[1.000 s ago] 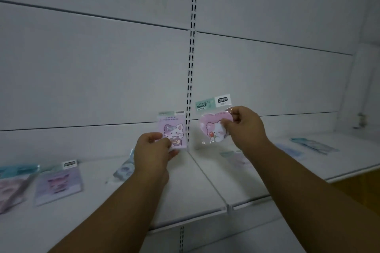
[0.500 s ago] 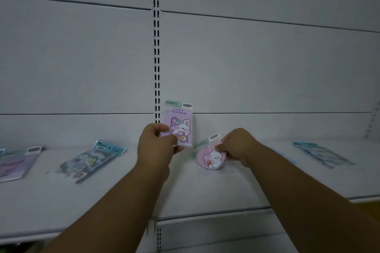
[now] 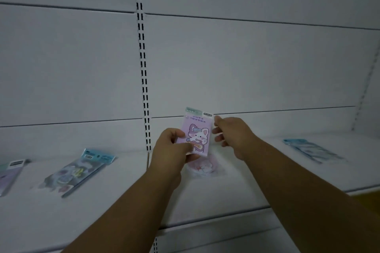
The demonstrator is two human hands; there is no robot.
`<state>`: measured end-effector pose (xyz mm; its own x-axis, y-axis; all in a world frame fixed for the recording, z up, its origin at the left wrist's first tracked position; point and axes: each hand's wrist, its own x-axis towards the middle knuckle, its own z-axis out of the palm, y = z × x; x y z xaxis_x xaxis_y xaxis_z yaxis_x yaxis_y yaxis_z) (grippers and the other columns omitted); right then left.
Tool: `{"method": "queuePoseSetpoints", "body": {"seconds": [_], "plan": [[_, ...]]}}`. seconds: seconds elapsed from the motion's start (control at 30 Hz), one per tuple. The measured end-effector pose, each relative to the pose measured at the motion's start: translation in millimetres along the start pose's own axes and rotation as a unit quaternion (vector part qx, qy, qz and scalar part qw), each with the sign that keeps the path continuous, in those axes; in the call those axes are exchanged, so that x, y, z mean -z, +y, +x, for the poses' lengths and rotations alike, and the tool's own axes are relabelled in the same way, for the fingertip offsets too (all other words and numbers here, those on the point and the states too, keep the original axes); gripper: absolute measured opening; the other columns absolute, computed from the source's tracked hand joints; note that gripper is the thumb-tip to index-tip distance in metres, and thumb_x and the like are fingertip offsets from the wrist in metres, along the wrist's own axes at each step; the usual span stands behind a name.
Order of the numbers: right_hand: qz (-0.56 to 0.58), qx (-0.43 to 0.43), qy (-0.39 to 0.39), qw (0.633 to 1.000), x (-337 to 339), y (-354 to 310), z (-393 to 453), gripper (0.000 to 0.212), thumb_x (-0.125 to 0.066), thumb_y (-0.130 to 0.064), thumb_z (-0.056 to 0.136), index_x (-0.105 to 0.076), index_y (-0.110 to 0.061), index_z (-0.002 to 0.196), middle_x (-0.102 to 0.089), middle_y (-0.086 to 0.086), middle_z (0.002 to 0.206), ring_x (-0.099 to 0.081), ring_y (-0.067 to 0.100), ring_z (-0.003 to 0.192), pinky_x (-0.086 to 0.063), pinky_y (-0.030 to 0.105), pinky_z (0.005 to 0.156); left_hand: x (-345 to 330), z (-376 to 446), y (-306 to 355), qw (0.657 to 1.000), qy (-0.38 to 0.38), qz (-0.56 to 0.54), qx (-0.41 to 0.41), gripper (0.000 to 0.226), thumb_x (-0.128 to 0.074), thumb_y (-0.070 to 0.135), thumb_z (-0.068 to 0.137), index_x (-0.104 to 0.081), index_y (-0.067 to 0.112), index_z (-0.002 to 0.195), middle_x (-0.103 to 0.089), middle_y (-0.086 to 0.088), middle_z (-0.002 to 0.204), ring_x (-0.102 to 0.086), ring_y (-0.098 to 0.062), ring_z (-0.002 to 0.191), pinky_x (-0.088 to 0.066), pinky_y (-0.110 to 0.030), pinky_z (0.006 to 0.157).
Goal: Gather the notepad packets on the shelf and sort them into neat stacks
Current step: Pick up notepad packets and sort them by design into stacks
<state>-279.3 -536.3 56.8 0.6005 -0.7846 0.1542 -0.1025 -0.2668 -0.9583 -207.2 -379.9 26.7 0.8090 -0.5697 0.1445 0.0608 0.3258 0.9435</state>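
Holding a purple cat packet (image 3: 197, 133) upright above the white shelf (image 3: 216, 197), our left hand (image 3: 172, 150) grips its lower left corner between thumb and fingers, face toward us, likely so we can read the design before sorting it. Our right hand (image 3: 232, 135) hangs just right of the packet with fingers loosely spread and grasping nothing; whether a fingertip touches the edge, we cannot tell. Directly below lies a pink heart packet (image 3: 204, 167), flat on the shelf, apparently the start of a stack. Well to the left rest a blue packet (image 3: 80, 170) and, at the frame edge, a lilac packet (image 3: 9, 174); far right lies a pale blue packet (image 3: 308, 149), all yet to be gathered.
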Motion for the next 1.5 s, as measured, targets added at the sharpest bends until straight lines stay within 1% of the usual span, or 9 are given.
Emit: {"method": "queuePoseSetpoints", "body": {"seconds": [0.23, 0.6, 0.77, 0.9, 1.07, 1.17, 1.3, 1.37, 1.5], "plan": [[0.006, 0.065, 0.138, 0.988, 66, -23, -13, 0.014, -0.065, -0.014, 0.087, -0.065, -0.004, 0.078, -0.066, 0.007, 0.064, -0.056, 0.009, 0.044, -0.044, 0.026, 0.045, -39, 2, -14, 0.991, -0.084, 0.098, -0.010, 0.023, -0.072, -0.006, 0.077, -0.061, 0.010, 0.089, -0.068, -0.014, 0.090, -0.073, -0.027, 0.076, -0.059, -0.033, 0.059], [-0.081, 0.059, 0.191, 0.976, 200, 10, 14, 0.013, -0.066, -0.011, 0.086, -0.066, 0.002, 0.086, -0.067, 0.012, 0.073, -0.058, 0.013, 0.052, -0.046, 0.024, 0.047, -173, 10, -50, 0.961, -0.150, 0.226, -0.052, 0.031, -0.078, -0.002, 0.070, -0.059, 0.013, 0.089, -0.064, -0.005, 0.078, -0.068, -0.021, 0.064, -0.062, -0.045, 0.065], [-0.111, 0.054, 0.137, 0.983, 238, 33, 65, 0.011, -0.067, -0.008, 0.084, -0.064, 0.000, 0.078, -0.065, 0.016, 0.070, -0.057, 0.018, 0.052, -0.045, 0.028, 0.048, -225, 19, -66, 0.952, -0.121, 0.277, -0.055, 0.033, -0.080, 0.003, 0.070, -0.057, 0.015, 0.089, -0.068, -0.006, 0.074, -0.070, -0.021, 0.056, -0.062, -0.046, 0.060], [-0.157, 0.039, 0.038, 0.986, 225, 56, 112, 0.014, -0.069, -0.012, 0.083, -0.064, -0.005, 0.071, -0.065, 0.011, 0.065, -0.058, 0.018, 0.053, -0.050, 0.031, 0.055, -228, 27, -74, 0.938, -0.081, 0.336, -0.014, 0.033, -0.081, 0.004, 0.070, -0.058, 0.013, 0.093, -0.070, -0.011, 0.075, -0.071, -0.027, 0.058, -0.062, -0.045, 0.063], [-0.227, 0.038, -0.097, 0.968, 186, 79, 146, 0.011, -0.064, -0.016, 0.084, -0.066, -0.008, 0.078, -0.066, 0.009, 0.069, -0.061, 0.022, 0.058, -0.053, 0.031, 0.061, -214, 34, -72, 0.910, -0.027, 0.413, 0.041, 0.030, -0.083, 0.010, 0.072, -0.060, 0.014, 0.090, -0.070, -0.011, 0.085, -0.071, -0.021, 0.063, -0.059, -0.029, 0.053], [-0.314, 0.071, -0.119, 0.939, 165, 92, 157, 0.021, -0.063, -0.018, 0.084, -0.067, 0.002, 0.080, -0.066, 0.017, 0.075, -0.056, 0.026, 0.062, -0.047, 0.029, 0.058, -209, 34, -77, 0.882, 0.000, 0.469, 0.045, 0.028, -0.083, 0.013, 0.070, -0.062, 0.012, 0.089, -0.071, -0.009, 0.086, -0.071, -0.021, 0.066, -0.059, -0.029, 0.054], [-0.435, 0.114, -0.130, 0.884, 153, 105, 156, 0.023, -0.062, -0.024, 0.085, -0.058, -0.008, 0.069, -0.060, 0.010, 0.079, -0.059, 0.025, 0.075, -0.037, 0.021, 0.051, -204, 37, -85, 0.828, 0.008, 0.557, 0.054, 0.034, -0.086, 0.025, 0.064, -0.066, 0.015, 0.090, -0.071, -0.003, 0.085, -0.071, -0.018, 0.065, -0.062, -0.035, 0.064], [-0.434, 0.137, -0.120, 0.882, 152, 108, 156, 0.019, -0.063, -0.023, 0.085, -0.063, -0.004, 0.081, -0.064, 0.013, 0.092, -0.064, 0.028, 0.091, -0.038, 0.021, 0.063, -201, 40, -87, 0.821, 0.018, 0.568, 0.058, 0.036, -0.087, 0.030, 0.063, -0.063, 0.022, 0.089, -0.067, 0.002, 0.086, -0.069, -0.015, 0.067, -0.062, -0.033, 0.065], [-0.375, 0.194, -0.071, 0.904, 147, 94, 147, 0.020, -0.062, -0.024, 0.081, -0.048, -0.010, 0.076, -0.058, 0.008, 0.084, -0.062, 0.028, 0.087, -0.035, 0.024, 0.065, -187, 45, -82, 0.795, 0.039, 0.605, 0.000, 0.028, -0.080, 0.033, 0.071, -0.057, 0.028, 0.086, -0.060, 0.008, 0.085, -0.057, -0.008, 0.074, -0.053, -0.025, 0.066]]}}
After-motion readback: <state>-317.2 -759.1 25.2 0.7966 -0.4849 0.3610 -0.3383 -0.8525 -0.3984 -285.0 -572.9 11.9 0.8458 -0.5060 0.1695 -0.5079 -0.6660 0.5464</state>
